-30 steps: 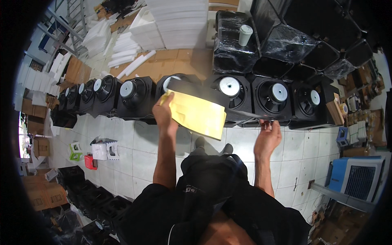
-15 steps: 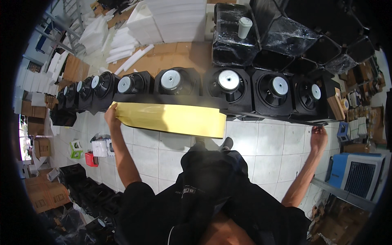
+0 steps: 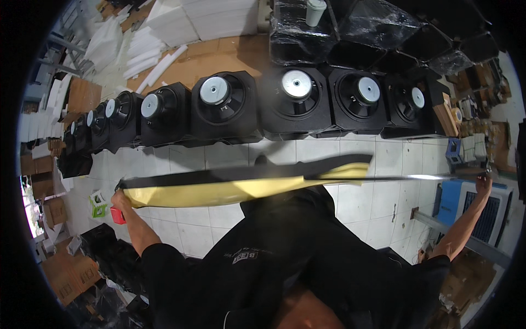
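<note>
A long, floppy strip, black on one side and yellow on the other (image 3: 219, 194), stretches across in front of my body. My left hand (image 3: 121, 200) is closed on its left end. Toward the right, a narrow dark band (image 3: 405, 177) runs from the strip to my right hand (image 3: 483, 185), whose fingers are closed around its far end. The band is smeared by motion, and how it joins the wider piece is unclear. Just beyond the strip, a row of black speaker cabinets (image 3: 226, 131) carries round drivers with silver magnets (image 3: 296, 84) facing up.
Wrapped black cabinets (image 3: 301, 44) bear a pale cup (image 3: 315, 12) at the back. White foam sheets (image 3: 227, 19) are stacked far left. A blue-and-white air cooler (image 3: 485, 211) stands right, beside a metal rail (image 3: 460, 237). A red container (image 3: 117, 215) sits near my left hand.
Both hands have come nearer my body and spread farther apart. The strip has moved off the cabinets' front edge, and more of its black side shows. The view has shifted.
</note>
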Available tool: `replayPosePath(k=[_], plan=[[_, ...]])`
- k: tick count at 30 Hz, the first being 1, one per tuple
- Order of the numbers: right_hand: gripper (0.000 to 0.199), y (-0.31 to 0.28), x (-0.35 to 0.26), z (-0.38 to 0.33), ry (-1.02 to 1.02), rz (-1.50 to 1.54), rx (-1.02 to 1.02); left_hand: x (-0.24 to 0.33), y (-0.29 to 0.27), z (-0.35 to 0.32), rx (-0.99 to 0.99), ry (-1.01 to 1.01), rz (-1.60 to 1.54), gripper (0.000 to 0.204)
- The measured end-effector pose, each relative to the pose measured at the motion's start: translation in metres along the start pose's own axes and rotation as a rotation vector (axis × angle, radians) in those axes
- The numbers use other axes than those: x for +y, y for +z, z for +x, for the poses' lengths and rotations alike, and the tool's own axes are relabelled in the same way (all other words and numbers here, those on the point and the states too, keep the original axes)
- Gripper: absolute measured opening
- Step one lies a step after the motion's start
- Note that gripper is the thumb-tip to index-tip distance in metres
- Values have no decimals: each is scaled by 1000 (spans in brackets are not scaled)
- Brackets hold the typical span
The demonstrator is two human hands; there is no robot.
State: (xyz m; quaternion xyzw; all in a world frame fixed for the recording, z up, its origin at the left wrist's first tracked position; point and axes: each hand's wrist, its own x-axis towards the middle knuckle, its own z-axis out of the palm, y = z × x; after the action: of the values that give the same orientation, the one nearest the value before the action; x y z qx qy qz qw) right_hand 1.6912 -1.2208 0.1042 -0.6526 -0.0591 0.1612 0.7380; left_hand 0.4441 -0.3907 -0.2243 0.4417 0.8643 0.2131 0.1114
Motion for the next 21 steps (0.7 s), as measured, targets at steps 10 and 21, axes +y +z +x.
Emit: replayPosePath(k=[10, 21], plan=[[28, 49, -104, -39, -278, -67, 7, 293, 7, -326, -1002, 1390, -144, 79], [24, -87, -101, -29, -331, -91, 130, 337, 109, -405, -1318, 1227, 172, 56]])
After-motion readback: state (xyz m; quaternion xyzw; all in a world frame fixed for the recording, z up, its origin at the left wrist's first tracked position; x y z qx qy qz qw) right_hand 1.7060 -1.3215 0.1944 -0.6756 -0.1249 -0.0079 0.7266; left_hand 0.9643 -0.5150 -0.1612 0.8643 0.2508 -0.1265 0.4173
